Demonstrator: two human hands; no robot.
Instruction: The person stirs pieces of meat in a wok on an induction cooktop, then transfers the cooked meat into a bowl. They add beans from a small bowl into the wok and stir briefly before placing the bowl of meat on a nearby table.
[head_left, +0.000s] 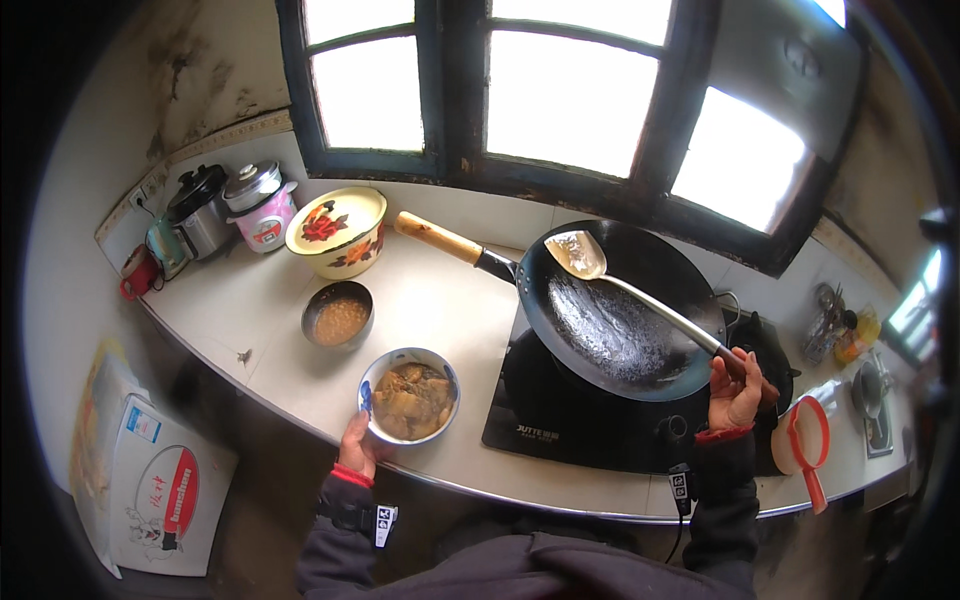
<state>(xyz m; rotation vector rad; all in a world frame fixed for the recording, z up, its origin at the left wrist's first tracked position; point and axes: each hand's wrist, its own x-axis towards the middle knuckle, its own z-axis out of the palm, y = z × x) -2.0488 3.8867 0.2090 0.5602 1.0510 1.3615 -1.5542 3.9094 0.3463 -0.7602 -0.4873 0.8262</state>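
My right hand (733, 394) grips the dark wooden handle of a metal wok spatula (660, 306). Its wet blade is over the far left inside of a black wok (626, 352), which has a light wooden handle (439, 236) pointing left. The wok's inner surface is shiny and holds no food that I can see. At the counter's front edge, my left hand (358, 448) has hold of the left side of a blue-and-white bowl (365, 397) of cooked chunks in brown sauce (412, 401). Whether this bowl rests on the counter or is slightly raised, I cannot tell.
Under the wok sits a black induction cooktop (570, 435). A dark bowl of brown food (339, 315) and a floral enamel pot (341, 232) stand left on the white counter (450, 300). Rice cookers (262, 210) line the wall. Right is a red-rimmed strainer (810, 442); a carton (169, 487) stands below left.
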